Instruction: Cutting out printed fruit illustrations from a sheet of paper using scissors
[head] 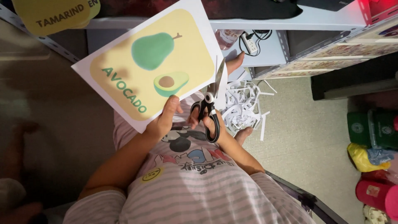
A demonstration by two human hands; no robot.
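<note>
- Head view, left hand [166, 118]: thumb on top and fingers beneath, pinching the near edge of the card [147, 62]; card held tilted above the lap.
- Right hand [211, 122]: fingers through the black handles of the scissors [210, 105]; blades stand slightly parted at the card's right border, tips pointing far.
- Card: white sheet, yellow rounded panel, whole green fruit and a halved one with brown stone; white margin on the right meets the blades.
- Handling note, as judgement: keep the card taut near the blades, follow the yellow edge, and turn the sheet, not the scissors.
- Paper strips [242, 105]: loose white heap on the floor, just right of the scissors.
- Containers, right edge: green bin [371, 128], contents hidden; red tub [375, 195], contents unclear.
</note>
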